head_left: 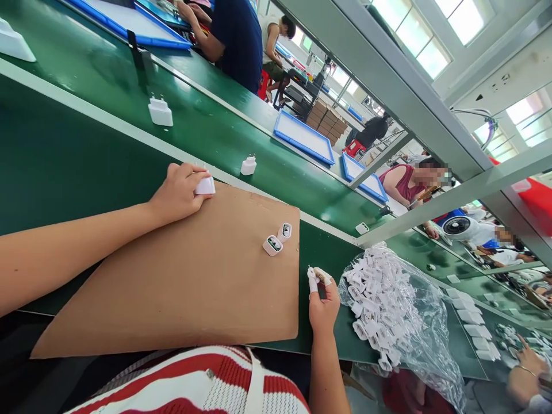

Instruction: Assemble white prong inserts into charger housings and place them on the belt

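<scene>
At the far edge of a brown cardboard sheet (207,276), my left hand (179,192) is closed around a white plug charger (206,185). Two white charger housings, one nearer (273,245) and one just behind it (285,232), lie on the cardboard with their open ends showing dark insides. Beyond the cardboard's right edge is my right hand (324,302), with white covers on its fingertips. Its thumb and finger are pinched together; anything between them is too small to make out. Beside it, a clear plastic bag (425,310) spreads under many white plastic parts (383,299).
A green conveyor belt (207,135) runs past the worktop, carrying a charger (160,112), another charger (248,165) and a housing (362,228). Blue-rimmed trays (304,138) line its far side. A metal frame post (388,227) slants at right. Co-workers sit along the line; one's hand (528,368) is at right.
</scene>
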The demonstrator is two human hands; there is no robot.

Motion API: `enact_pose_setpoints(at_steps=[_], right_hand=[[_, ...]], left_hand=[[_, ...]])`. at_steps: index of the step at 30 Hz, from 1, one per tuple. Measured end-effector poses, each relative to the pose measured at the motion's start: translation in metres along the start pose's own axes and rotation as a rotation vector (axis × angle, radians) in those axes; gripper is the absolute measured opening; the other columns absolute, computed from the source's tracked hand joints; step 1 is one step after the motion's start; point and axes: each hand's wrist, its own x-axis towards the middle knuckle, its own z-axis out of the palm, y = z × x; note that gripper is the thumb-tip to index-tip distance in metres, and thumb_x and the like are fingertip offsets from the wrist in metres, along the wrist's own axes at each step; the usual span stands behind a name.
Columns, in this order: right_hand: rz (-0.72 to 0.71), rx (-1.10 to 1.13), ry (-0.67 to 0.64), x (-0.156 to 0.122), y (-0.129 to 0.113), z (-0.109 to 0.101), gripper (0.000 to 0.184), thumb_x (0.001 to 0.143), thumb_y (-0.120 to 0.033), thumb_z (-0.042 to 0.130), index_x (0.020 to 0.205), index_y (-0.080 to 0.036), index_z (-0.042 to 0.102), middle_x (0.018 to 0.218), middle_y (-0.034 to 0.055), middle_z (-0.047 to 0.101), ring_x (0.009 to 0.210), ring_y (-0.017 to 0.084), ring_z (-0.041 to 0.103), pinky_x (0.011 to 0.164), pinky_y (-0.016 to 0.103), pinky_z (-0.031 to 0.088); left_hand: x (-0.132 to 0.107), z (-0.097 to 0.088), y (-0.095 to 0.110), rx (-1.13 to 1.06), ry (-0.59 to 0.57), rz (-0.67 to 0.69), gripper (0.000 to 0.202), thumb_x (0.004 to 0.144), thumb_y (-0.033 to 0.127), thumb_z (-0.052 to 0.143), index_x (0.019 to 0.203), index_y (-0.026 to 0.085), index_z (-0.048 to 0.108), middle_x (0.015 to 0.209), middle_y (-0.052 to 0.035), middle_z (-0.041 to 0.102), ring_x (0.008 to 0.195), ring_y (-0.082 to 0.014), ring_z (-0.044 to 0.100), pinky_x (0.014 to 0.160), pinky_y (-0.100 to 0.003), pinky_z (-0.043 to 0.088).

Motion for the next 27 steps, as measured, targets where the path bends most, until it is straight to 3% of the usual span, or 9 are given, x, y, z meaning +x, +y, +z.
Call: enact_pose_setpoints(at_steps=[3,6,8,13,18,20,23,25,27], right_hand=[[0.056,0.065,0.005,-0.002,0.004,0.000,0.037,0.098,-0.042,0.065,0.122,-0.018,0.078,0.123,0.0159,0.078,0.105,0.024,0.077,0.092,0.039,0.066],[0.088,0.123,-0.004,-0.001,0.008,0.001,0.046,0.099,-0.040,0.062,0.138,-0.017,0.072,0.125,0.0157,0.077,0.107,0.024,0.078,0.095,0.040,0.066],[0.056,0.116,-0.007,0.001,0.010,0.002,0.043,0.100,-0.036,0.058,0.135,-0.017,0.073,0.122,0.0148,0.076,0.110,0.024,0.077,0.098,0.041,0.066],[0.021,0.181,-0.012,0.002,0.008,0.005,0.032,0.099,-0.034,0.060,0.118,-0.018,0.079,0.119,0.0149,0.072,0.110,0.024,0.076,0.098,0.041,0.067],[0.022,0.189,-0.047,0.002,0.004,0.008,0.026,0.090,-0.035,0.072,0.110,-0.020,0.079,0.117,0.0132,0.070,0.101,0.023,0.075,0.088,0.037,0.067],[-0.029,0.071,-0.072,0.003,0.004,0.006,0.021,0.092,-0.033,0.071,0.106,-0.021,0.080,0.111,0.0115,0.072,0.098,0.023,0.072,0.087,0.038,0.064],[-0.150,-0.249,-0.026,0.004,0.006,-0.001,0.022,0.096,-0.026,0.063,0.109,-0.023,0.082,0.104,0.0112,0.075,0.100,0.026,0.065,0.094,0.044,0.057],[-0.162,-0.424,0.007,0.004,0.005,-0.006,0.026,0.096,-0.023,0.061,0.113,-0.022,0.081,0.103,0.0131,0.075,0.102,0.029,0.061,0.098,0.049,0.053],[-0.119,-0.491,0.035,0.004,-0.002,-0.008,0.029,0.096,-0.027,0.065,0.120,-0.019,0.079,0.109,0.0161,0.074,0.107,0.032,0.061,0.102,0.054,0.051]], left_hand=[[0.006,0.000,0.010,-0.037,-0.014,0.099,0.059,0.098,0.047,0.049,0.145,0.011,0.056,0.155,-0.0210,0.047,0.142,-0.0358,0.045,0.129,-0.056,0.032],[0.029,0.010,0.028,-0.108,-0.062,0.175,0.055,0.098,0.040,0.051,0.144,0.010,0.056,0.164,-0.0205,0.028,0.138,-0.0289,0.051,0.129,-0.047,0.037],[0.050,0.022,0.044,-0.161,-0.092,0.187,0.053,0.099,0.037,0.055,0.145,0.012,0.055,0.167,-0.0172,0.019,0.138,-0.0241,0.050,0.128,-0.043,0.040],[0.097,0.058,0.079,-0.225,-0.126,0.218,0.046,0.104,0.029,0.055,0.146,0.012,0.053,0.170,-0.0131,0.018,0.139,-0.0178,0.044,0.123,-0.036,0.043],[0.120,0.077,0.089,-0.199,-0.116,0.167,0.044,0.104,0.018,0.052,0.146,0.009,0.050,0.169,-0.0118,0.028,0.147,-0.0158,0.035,0.135,-0.036,0.023],[0.121,0.078,0.091,-0.206,-0.116,0.154,0.047,0.101,0.019,0.056,0.147,0.008,0.050,0.166,-0.0132,0.033,0.150,-0.0185,0.032,0.136,-0.038,0.023],[0.110,0.069,0.095,-0.228,-0.111,0.165,0.051,0.100,0.025,0.057,0.148,0.011,0.051,0.165,-0.0155,0.031,0.148,-0.0224,0.040,0.128,-0.040,0.038],[0.091,0.058,0.097,-0.293,-0.095,0.237,0.051,0.099,0.033,0.057,0.147,0.016,0.053,0.164,-0.0150,0.032,0.147,-0.0252,0.044,0.119,-0.040,0.049],[0.064,0.047,0.099,-0.373,-0.060,0.371,0.046,0.099,0.040,0.056,0.141,0.020,0.058,0.160,-0.0144,0.038,0.147,-0.0282,0.046,0.116,-0.043,0.053]])
